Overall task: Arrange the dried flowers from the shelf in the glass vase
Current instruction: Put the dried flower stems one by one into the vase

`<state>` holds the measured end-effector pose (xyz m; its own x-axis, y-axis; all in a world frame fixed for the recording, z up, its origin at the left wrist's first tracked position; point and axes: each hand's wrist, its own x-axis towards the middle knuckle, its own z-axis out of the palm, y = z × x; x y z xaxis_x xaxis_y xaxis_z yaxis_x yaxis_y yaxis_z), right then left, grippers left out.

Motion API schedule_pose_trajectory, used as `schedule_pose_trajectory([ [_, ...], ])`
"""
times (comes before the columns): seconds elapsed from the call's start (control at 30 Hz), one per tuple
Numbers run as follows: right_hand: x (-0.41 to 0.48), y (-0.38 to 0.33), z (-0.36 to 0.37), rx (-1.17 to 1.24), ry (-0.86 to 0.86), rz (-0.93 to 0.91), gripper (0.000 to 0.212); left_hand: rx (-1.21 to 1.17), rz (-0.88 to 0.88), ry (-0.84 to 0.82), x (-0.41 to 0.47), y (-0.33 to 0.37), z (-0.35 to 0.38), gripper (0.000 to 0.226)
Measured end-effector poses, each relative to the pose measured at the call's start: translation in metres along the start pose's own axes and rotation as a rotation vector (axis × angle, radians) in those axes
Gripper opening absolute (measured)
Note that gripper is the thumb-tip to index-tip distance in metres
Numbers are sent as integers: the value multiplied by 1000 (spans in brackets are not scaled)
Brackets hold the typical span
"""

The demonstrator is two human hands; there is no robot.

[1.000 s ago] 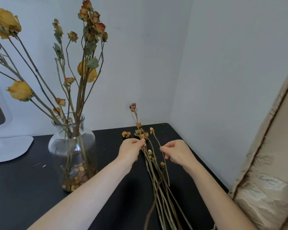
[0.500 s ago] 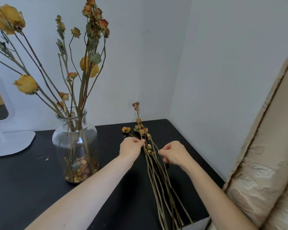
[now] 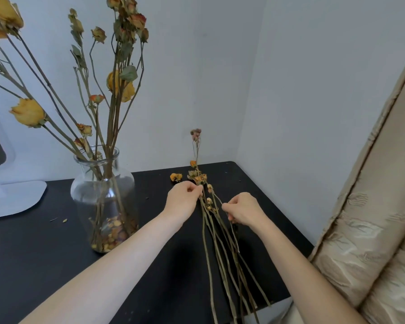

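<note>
A clear glass vase [image 3: 103, 197] stands on the black shelf [image 3: 33, 258] at the left, holding several tall dried yellow and orange flowers [image 3: 117, 85], with fallen petals at its bottom. A bundle of loose dried flower stems [image 3: 220, 249] lies on the shelf to the right, small buds pointing toward the back wall. My left hand [image 3: 184, 202] pinches stems near the buds. A little to the right, my right hand [image 3: 244, 210] pinches other stems of the same bundle.
A loose orange flower head [image 3: 175, 177] lies behind my left hand. A white stand base [image 3: 12, 199] sits at the far left. Walls close off the back and right. A beige patterned fabric [image 3: 365, 230] hangs at the shelf's right edge.
The view has shifted slightly, so the vase and stems sit a bit differently. Both hands stay on the bundle, the right hand having closed tighter on its stems.
</note>
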<state>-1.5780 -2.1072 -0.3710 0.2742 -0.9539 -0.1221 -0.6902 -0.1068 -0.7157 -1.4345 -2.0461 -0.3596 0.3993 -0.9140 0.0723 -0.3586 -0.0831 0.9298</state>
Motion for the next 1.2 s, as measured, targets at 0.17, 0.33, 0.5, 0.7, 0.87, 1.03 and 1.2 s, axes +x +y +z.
schedule_pose_trajectory([
  [0.17, -6, -17, -13, 140, 76, -98, 29, 98, 190, 7, -16, 22, -16, 20],
  [0.33, -17, -37, -18, 296, 112, -163, 16, 163, 397, -11, -48, 39, -47, 23],
  [0.5, -31, -58, -13, 369, 109, -221, 14, 172, 574, 25, -86, 53, -86, 19],
  [0.7, -40, -80, -3, 364, 73, -255, 16, 66, 681, 330, -116, 61, -143, 22],
  [0.87, -47, -95, 6, 353, 57, -289, 19, -28, 737, 647, -113, 76, -190, 17],
  [1.03, -51, -104, 6, 344, 35, -321, 12, 2, 823, 825, -106, 103, -220, 19],
  [1.2, -52, -107, 5, 348, 32, -347, 11, 63, 884, 921, -97, 130, -233, 16],
])
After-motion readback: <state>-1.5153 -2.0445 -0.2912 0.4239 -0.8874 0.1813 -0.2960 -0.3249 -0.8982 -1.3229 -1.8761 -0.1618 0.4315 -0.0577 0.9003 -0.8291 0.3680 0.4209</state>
